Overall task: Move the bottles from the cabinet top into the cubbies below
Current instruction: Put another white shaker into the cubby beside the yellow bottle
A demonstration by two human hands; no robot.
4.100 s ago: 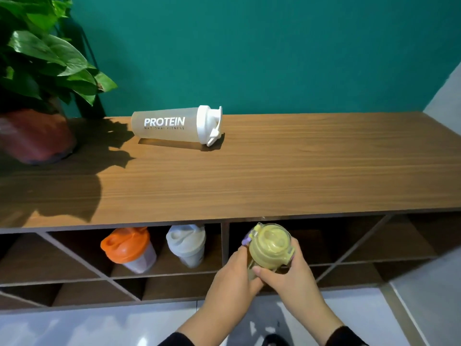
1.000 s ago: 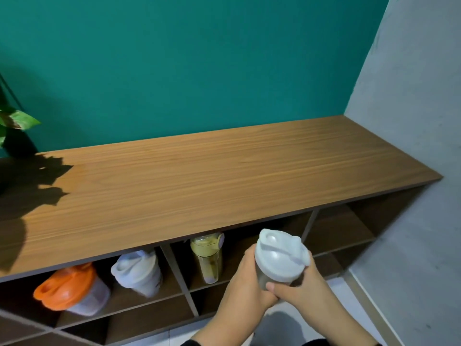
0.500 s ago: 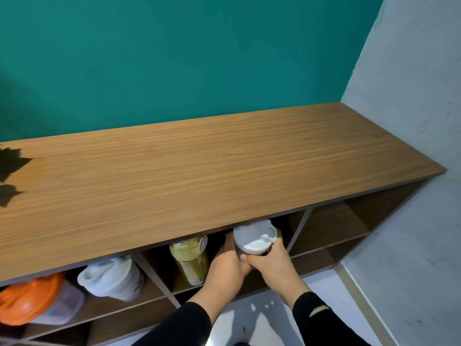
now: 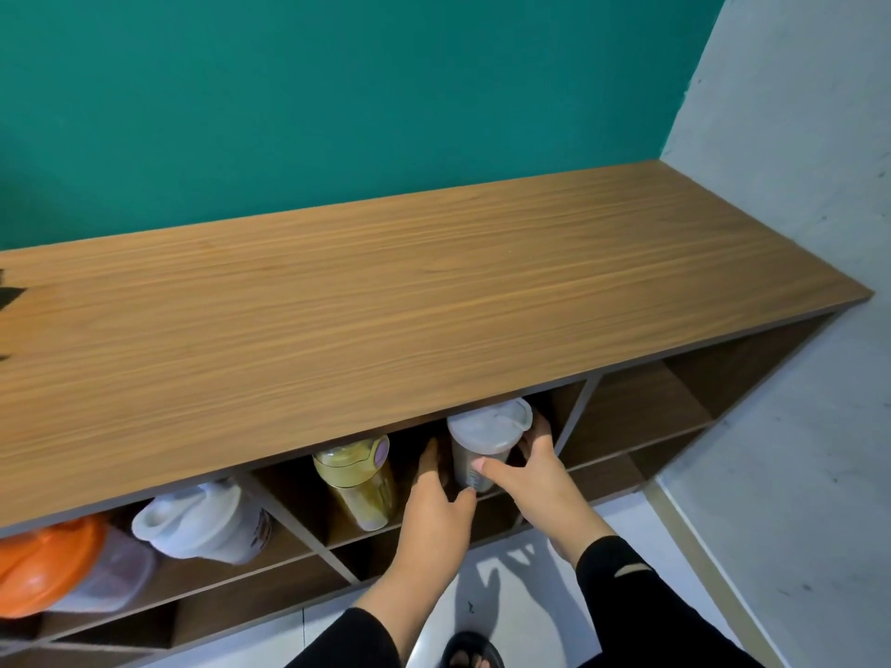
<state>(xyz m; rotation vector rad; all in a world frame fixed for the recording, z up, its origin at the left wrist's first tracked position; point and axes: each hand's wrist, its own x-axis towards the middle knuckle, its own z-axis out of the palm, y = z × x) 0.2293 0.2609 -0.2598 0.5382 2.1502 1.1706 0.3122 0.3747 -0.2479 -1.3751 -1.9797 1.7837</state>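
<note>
A clear shaker bottle with a white lid (image 4: pixel 488 429) stands upright in a cubby under the wooden cabinet top (image 4: pixel 385 301). My right hand (image 4: pixel 537 470) wraps it, thumb across its front and fingers behind its right side. Just left of the bottle, my left hand (image 4: pixel 434 499) has its fingers spread, and a dark gap separates them from the bottle. A yellow-green bottle (image 4: pixel 357 479) stands in the same cubby to the left. A white-lidded shaker (image 4: pixel 202 518) and an orange-lidded shaker (image 4: pixel 48 571) lie tilted in the cubby further left.
A teal wall runs behind the cabinet and a grey wall (image 4: pixel 795 161) closes its right end. The cubbies to the right (image 4: pixel 641 412) and the lower row hold nothing visible. My foot (image 4: pixel 470 655) is on the pale floor below.
The white-lidded bottle went from in front of the cabinet into the cubby beside the yellow-green bottle. My left hand has come off it and spread. The view shifted right.
</note>
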